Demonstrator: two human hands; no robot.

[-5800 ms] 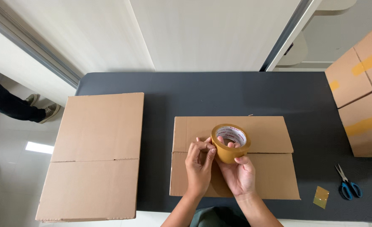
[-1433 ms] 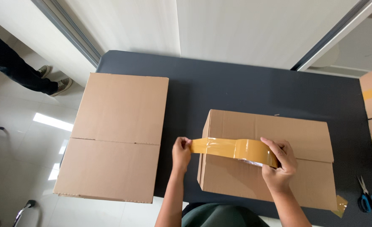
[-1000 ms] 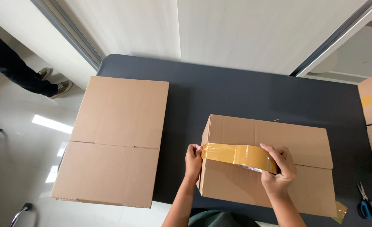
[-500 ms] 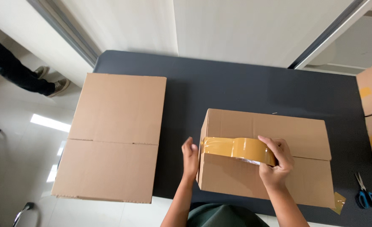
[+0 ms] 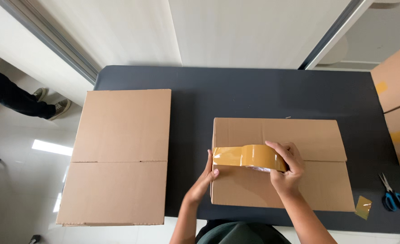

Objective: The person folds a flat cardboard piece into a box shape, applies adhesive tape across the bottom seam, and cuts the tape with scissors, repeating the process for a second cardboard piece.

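Note:
A closed cardboard box (image 5: 299, 135) lies on the dark table (image 5: 236, 95). My right hand (image 5: 288, 169) grips a roll of brown tape (image 5: 261, 157) on top of the box, over the seam between its flaps. A strip of tape (image 5: 227, 156) runs from the roll to the box's left edge. My left hand (image 5: 209, 174) presses flat against the box's left side, just below the strip's end.
A flattened cardboard box (image 5: 118, 153) lies at the left, overhanging the table's edge. Blue-handled scissors (image 5: 392, 196) and a small scrap of tape (image 5: 363, 207) lie at the right. Taped boxes (image 5: 399, 99) stand at the far right. Another person's legs and shoes (image 5: 23, 97) are at the left.
The tape strip was stretched in the air left of the box; it now lies on the box top. My left hand went from holding the strip's end to pressing the box's left side.

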